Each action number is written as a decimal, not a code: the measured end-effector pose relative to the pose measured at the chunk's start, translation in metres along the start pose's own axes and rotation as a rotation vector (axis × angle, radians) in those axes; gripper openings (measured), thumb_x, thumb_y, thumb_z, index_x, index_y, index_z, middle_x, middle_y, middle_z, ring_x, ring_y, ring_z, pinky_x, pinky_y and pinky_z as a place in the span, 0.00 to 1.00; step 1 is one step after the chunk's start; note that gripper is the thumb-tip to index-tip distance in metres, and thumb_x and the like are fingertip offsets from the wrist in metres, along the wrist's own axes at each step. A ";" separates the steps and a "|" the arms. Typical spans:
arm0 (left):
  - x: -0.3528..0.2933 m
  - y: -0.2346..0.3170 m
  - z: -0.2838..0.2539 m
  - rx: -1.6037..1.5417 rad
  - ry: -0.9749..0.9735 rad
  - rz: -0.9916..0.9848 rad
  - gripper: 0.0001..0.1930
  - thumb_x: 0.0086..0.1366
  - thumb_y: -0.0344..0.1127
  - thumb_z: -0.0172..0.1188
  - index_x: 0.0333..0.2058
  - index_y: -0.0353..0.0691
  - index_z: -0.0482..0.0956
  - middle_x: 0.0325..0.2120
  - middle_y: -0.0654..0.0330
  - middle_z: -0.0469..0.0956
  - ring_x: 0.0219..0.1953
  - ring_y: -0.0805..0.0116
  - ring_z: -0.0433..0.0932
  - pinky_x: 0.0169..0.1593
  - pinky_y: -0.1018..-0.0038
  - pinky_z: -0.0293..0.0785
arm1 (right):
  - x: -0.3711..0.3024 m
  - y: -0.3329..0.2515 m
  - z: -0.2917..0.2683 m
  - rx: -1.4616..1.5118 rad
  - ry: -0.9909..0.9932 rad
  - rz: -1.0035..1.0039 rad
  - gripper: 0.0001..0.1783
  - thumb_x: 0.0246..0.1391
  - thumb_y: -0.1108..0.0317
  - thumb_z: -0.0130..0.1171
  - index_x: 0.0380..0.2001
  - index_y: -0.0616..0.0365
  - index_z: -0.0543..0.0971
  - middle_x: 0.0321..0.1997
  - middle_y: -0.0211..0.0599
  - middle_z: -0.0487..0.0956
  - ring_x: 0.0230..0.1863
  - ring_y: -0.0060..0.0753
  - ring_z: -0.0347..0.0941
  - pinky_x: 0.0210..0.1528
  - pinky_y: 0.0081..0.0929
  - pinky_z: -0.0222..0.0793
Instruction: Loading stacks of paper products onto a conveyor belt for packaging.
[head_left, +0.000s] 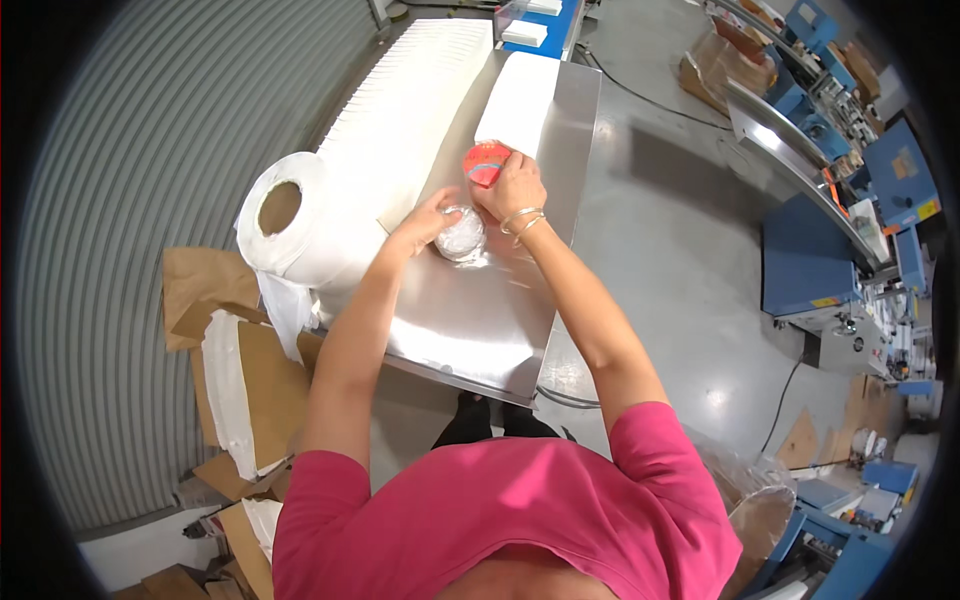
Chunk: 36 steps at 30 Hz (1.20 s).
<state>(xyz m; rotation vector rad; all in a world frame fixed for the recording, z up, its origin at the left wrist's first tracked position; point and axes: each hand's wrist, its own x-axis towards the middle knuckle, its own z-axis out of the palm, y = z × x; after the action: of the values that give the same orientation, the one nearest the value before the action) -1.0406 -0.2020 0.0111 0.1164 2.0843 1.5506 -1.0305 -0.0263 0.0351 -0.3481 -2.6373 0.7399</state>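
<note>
My right hand (517, 190), with bracelets at the wrist, is closed on a red round disc (485, 163) with a blue band across it. The disc is held over the near end of a long white stack (520, 100). My left hand (425, 225) has its fingers apart and slightly curled. Beside its thumb, on the metal table (470, 325), sits a shiny round bundle (462, 238) that looks wrapped in clear plastic. Whether the thumb touches the bundle I cannot tell.
A large white roll (262, 215) and a long row of white folded material (420, 100) lie along the table's left. Cardboard boxes (265, 385) stand below at the left. A blue conveyor (550, 30) adjoins the far end. Blue machines (810, 255) and cables are on the right.
</note>
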 end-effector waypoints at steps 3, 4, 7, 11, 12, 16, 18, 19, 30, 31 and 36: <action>0.014 0.012 -0.020 0.023 -0.165 0.069 0.31 0.61 0.28 0.55 0.64 0.42 0.57 0.60 0.51 0.62 0.61 0.63 0.61 0.61 0.74 0.57 | 0.002 0.004 -0.022 0.068 -0.171 -0.022 0.50 0.25 0.47 0.72 0.50 0.66 0.66 0.50 0.52 0.73 0.48 0.50 0.73 0.46 0.40 0.73; 0.017 0.017 -0.023 0.023 -0.176 0.071 0.31 0.61 0.28 0.55 0.64 0.42 0.57 0.60 0.51 0.62 0.61 0.63 0.61 0.61 0.74 0.57 | 0.007 0.008 -0.029 0.062 -0.167 -0.014 0.50 0.25 0.47 0.72 0.50 0.66 0.66 0.50 0.52 0.73 0.48 0.50 0.73 0.46 0.40 0.73; 0.029 0.029 -0.029 0.078 -0.250 0.026 0.33 0.61 0.26 0.53 0.65 0.42 0.54 0.59 0.51 0.62 0.61 0.64 0.61 0.61 0.74 0.57 | 0.021 0.028 -0.042 0.172 -0.476 -0.199 0.50 0.21 0.52 0.72 0.50 0.68 0.65 0.48 0.55 0.74 0.47 0.49 0.74 0.48 0.32 0.71; 0.044 0.044 -0.024 0.237 -0.470 0.035 0.33 0.61 0.23 0.49 0.65 0.48 0.54 0.60 0.55 0.63 0.59 0.67 0.62 0.61 0.76 0.56 | 0.033 0.054 -0.053 0.367 -0.697 -0.172 0.50 0.22 0.57 0.72 0.52 0.70 0.63 0.44 0.50 0.74 0.45 0.43 0.74 0.47 0.28 0.69; 0.046 0.051 -0.020 0.297 -0.484 0.050 0.34 0.61 0.21 0.48 0.65 0.51 0.55 0.60 0.57 0.62 0.59 0.69 0.62 0.61 0.77 0.56 | 0.037 0.062 -0.054 0.367 -0.689 -0.163 0.50 0.22 0.57 0.72 0.52 0.70 0.63 0.44 0.50 0.74 0.45 0.43 0.74 0.47 0.28 0.69; 0.057 0.048 -0.008 0.251 -0.450 0.072 0.32 0.62 0.24 0.48 0.64 0.55 0.58 0.59 0.57 0.63 0.57 0.69 0.64 0.59 0.77 0.58 | 0.037 0.065 -0.074 0.565 -0.912 -0.023 0.43 0.24 0.61 0.72 0.48 0.61 0.65 0.40 0.33 0.71 0.45 0.29 0.67 0.50 0.22 0.63; 0.058 0.050 0.004 0.231 -0.265 0.077 0.28 0.63 0.27 0.49 0.62 0.51 0.63 0.56 0.56 0.68 0.54 0.69 0.67 0.56 0.76 0.61 | 0.037 0.074 -0.081 0.541 -1.021 0.011 0.42 0.24 0.62 0.72 0.48 0.62 0.66 0.41 0.35 0.72 0.46 0.29 0.67 0.50 0.22 0.62; 0.064 0.043 0.005 0.235 -0.266 0.075 0.28 0.63 0.27 0.49 0.62 0.51 0.63 0.56 0.56 0.68 0.54 0.69 0.67 0.56 0.76 0.61 | 0.030 0.068 -0.088 0.569 -1.042 0.016 0.41 0.24 0.63 0.72 0.47 0.62 0.67 0.42 0.35 0.72 0.46 0.28 0.66 0.51 0.21 0.61; 0.081 0.032 0.054 0.486 0.250 0.387 0.18 0.62 0.35 0.51 0.51 0.41 0.73 0.46 0.49 0.75 0.51 0.54 0.72 0.57 0.65 0.64 | -0.096 0.098 -0.153 0.764 -0.641 0.192 0.41 0.26 0.62 0.74 0.47 0.63 0.67 0.44 0.36 0.72 0.47 0.25 0.68 0.52 0.23 0.65; 0.090 0.021 0.056 0.336 0.110 0.552 0.17 0.62 0.36 0.51 0.50 0.40 0.74 0.46 0.49 0.75 0.51 0.55 0.72 0.57 0.65 0.64 | -0.118 0.101 -0.167 0.686 -0.546 0.217 0.45 0.26 0.58 0.75 0.49 0.64 0.66 0.47 0.39 0.72 0.51 0.29 0.68 0.56 0.26 0.64; 0.144 -0.010 -0.008 0.052 -0.485 0.160 0.23 0.63 0.41 0.52 0.51 0.30 0.71 0.50 0.49 0.72 0.53 0.58 0.69 0.59 0.65 0.65 | -0.236 0.100 -0.197 0.687 -0.080 0.405 0.51 0.25 0.51 0.73 0.54 0.64 0.63 0.51 0.48 0.71 0.53 0.40 0.69 0.55 0.30 0.65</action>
<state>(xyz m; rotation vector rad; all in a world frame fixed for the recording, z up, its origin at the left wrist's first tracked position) -1.1647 -0.1580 -0.0487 0.6264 1.7584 1.3849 -0.7230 0.0663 0.0687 -0.6554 -2.2073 1.7402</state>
